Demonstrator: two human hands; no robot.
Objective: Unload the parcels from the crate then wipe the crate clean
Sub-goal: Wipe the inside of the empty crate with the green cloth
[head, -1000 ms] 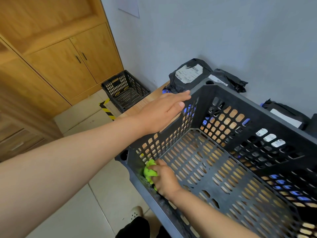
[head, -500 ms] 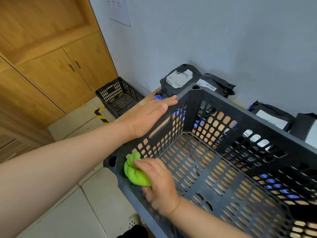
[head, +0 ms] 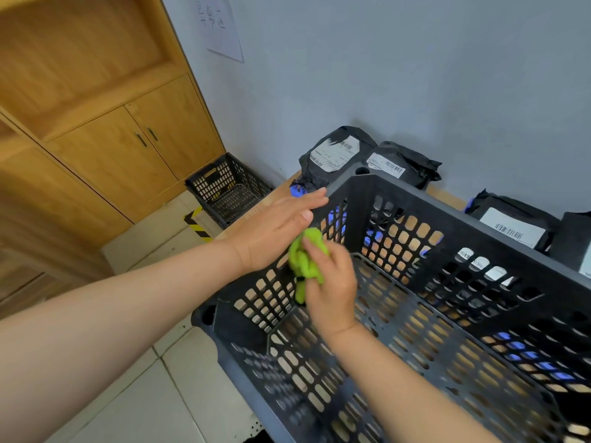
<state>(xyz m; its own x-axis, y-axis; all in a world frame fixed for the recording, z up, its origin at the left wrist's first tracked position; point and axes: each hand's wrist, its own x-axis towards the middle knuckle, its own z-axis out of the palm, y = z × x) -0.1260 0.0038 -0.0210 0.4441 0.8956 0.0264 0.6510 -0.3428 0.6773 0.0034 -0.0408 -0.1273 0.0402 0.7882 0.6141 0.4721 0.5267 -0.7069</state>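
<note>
A large black slotted crate [head: 447, 225] stands on a wooden table, with nothing inside it. My left hand [head: 275, 228] lies flat with straight fingers along the top of the crate's left wall. My right hand [head: 329, 282] is inside the crate and grips a bunched green cloth [head: 305, 259] against the inner face of that left wall, just below my left hand. Black parcels with white labels lie on the table behind the crate: two at the far corner [head: 335, 151] [head: 403, 164] and another further right [head: 511, 225].
A second, smaller black crate [head: 228, 188] sits on the tiled floor by the wooden cabinet [head: 128, 155]. Yellow-black tape [head: 196, 223] marks the floor near it. A grey wall with a paper sheet [head: 219, 25] runs behind the table.
My right hand has carried the green cloth from the crate's near-left corner up along the left wall toward my left hand. My left hand stays on the rim.
</note>
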